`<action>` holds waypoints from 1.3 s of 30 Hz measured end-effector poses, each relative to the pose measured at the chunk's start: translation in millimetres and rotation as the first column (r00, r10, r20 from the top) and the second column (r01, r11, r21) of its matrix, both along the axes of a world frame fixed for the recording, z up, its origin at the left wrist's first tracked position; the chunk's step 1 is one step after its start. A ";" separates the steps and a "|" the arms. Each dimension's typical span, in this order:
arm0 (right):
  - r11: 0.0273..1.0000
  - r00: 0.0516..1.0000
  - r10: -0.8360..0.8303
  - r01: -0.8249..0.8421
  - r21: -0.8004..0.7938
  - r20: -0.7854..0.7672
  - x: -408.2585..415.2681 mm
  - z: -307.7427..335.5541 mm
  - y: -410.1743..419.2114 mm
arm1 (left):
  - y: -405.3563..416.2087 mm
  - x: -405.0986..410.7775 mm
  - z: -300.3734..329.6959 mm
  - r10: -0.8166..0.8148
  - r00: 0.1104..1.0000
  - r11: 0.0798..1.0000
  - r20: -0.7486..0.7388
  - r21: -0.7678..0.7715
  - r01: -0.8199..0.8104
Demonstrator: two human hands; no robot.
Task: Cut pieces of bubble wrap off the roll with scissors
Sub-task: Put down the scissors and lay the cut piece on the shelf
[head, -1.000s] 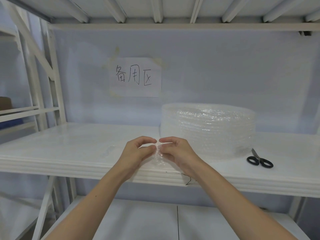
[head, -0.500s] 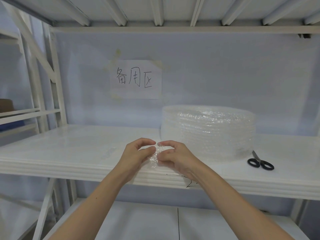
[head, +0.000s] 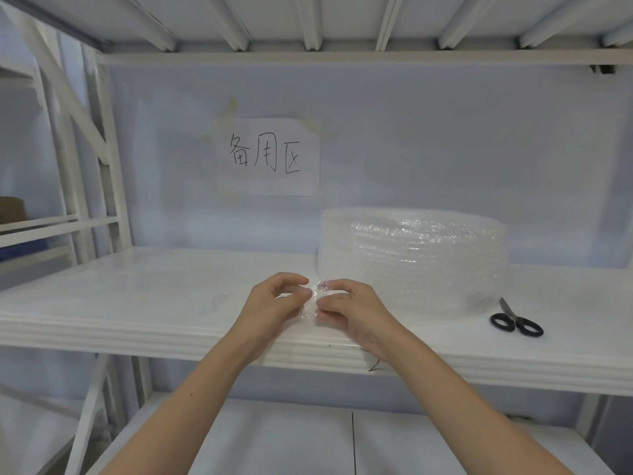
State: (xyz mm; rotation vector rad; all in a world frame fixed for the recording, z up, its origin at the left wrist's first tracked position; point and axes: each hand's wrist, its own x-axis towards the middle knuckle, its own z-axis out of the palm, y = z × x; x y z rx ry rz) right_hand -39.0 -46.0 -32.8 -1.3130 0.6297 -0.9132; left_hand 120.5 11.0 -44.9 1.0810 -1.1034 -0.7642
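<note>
A wide roll of clear bubble wrap (head: 414,258) lies flat on the white shelf (head: 137,303), right of centre. Black-handled scissors (head: 515,322) rest on the shelf just right of the roll, untouched. In front of the roll's left side, my left hand (head: 274,303) and my right hand (head: 352,308) meet fingertip to fingertip, both pinching a small clear piece of bubble wrap (head: 317,299) between thumbs and fingers. Whether that piece is still joined to the roll I cannot tell.
A paper sign (head: 269,156) with handwritten characters is taped to the back wall. White rack posts (head: 102,159) stand at the left, with another shelf board (head: 239,440) below. A faint clear scrap (head: 217,299) lies on the shelf left of my hands.
My hands stay together on the small piece, with the fingers shifting their pinch slightly. Roll and scissors have not moved; the view has tilted a little.
</note>
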 end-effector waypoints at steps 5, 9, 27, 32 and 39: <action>0.999 0.999 -0.033 0.033 0.016 0.023 0.8 -0.3 -4.2 | -0.5 -0.6 0.1 0.006 0.999 1.000 0.041 0.010 -0.006; 0.998 0.998 -0.059 0.059 0.022 0.025 1.3 -1.7 -5.5 | -0.3 -0.4 -0.1 0.007 0.998 1.000 0.070 0.010 -0.008; 0.999 0.991 -0.043 0.039 0.036 0.130 -2.6 0.1 -1.1 | -2.6 -0.8 1.2 -0.054 0.998 0.997 0.040 0.056 0.052; 0.999 0.991 -0.020 0.017 0.031 0.129 0.0 4.4 1.6 | -1.6 -0.1 2.0 -0.039 0.999 0.998 0.018 0.053 0.039; 0.996 0.994 0.041 -0.032 -0.086 0.100 7.3 11.3 8.0 | 3.9 3.8 3.0 0.002 0.997 1.000 -0.077 0.029 0.000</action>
